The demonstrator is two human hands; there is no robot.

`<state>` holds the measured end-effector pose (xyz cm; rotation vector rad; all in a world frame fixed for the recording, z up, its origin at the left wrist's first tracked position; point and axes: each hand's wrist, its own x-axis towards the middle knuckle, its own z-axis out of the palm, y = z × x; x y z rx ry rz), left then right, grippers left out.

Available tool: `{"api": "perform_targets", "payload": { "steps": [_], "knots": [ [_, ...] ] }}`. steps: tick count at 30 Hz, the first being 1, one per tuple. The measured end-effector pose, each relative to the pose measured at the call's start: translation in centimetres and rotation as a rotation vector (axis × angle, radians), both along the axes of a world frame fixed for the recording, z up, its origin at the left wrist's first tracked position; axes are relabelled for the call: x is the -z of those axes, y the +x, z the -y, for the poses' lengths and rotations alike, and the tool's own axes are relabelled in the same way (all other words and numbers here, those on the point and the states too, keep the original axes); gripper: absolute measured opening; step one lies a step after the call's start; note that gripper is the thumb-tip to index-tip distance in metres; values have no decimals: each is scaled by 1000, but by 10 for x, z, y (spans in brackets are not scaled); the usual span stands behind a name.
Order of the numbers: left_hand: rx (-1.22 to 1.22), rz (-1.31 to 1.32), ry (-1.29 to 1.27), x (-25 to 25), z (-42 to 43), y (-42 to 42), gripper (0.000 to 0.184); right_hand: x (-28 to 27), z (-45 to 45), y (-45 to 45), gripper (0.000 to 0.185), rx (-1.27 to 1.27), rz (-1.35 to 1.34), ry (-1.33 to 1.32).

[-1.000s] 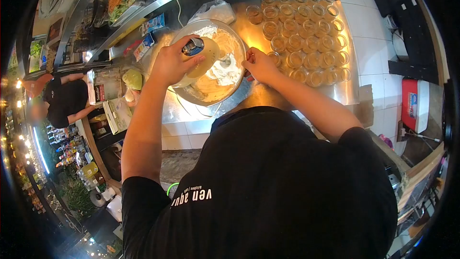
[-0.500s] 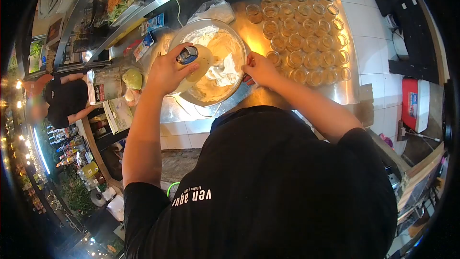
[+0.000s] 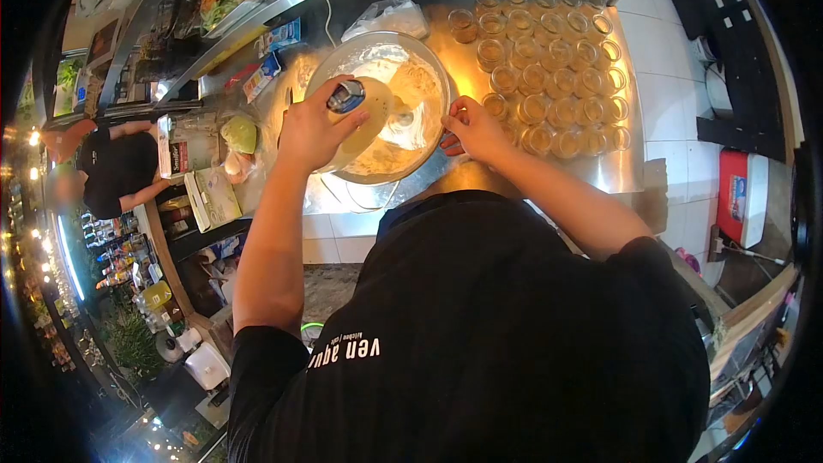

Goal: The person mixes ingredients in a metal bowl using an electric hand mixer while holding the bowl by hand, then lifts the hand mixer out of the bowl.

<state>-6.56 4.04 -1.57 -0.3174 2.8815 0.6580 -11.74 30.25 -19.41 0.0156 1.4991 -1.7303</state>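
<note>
A large metal mixing bowl stands on the steel counter, holding a tan batter streaked with white cream. My left hand grips a pale hand mixer from above, over the bowl's left half. Its beaters go down into the mixture near the middle and are partly hidden by the mixer body. At the bowl's right edge, my right hand has its fingers closed on the rim.
Several rows of open glass jars cover the counter's right side. A clear plastic bag lies behind the bowl. Cartons and a green-yellow bundle sit at left. A person in black stands at far left.
The whole view has shifted slightly, so bowl, jars and hands appear a little further right. Less white cream shows on the mixture's surface. Both hands keep their grips.
</note>
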Motion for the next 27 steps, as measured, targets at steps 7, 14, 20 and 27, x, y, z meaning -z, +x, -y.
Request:
{"api": "perform_targets", "payload": {
  "steps": [7, 14, 20, 27],
  "knots": [
    [-206, -125, -80, 9, -24, -8, 67, -1, 0, 6, 25, -211, 10, 32],
    [-241, -107, -78, 23, -19, -6, 68, -6, 1, 8, 27, -247, -22, 67],
    [-262, -152, -73, 22, 0, -13, 72, -14, 1, 4, 30, -285, -72, 143],
    [-219, -196, -10, 18, -6, -14, 70, -10, 1, 0, 26, -247, -61, 182]
  ]
}}
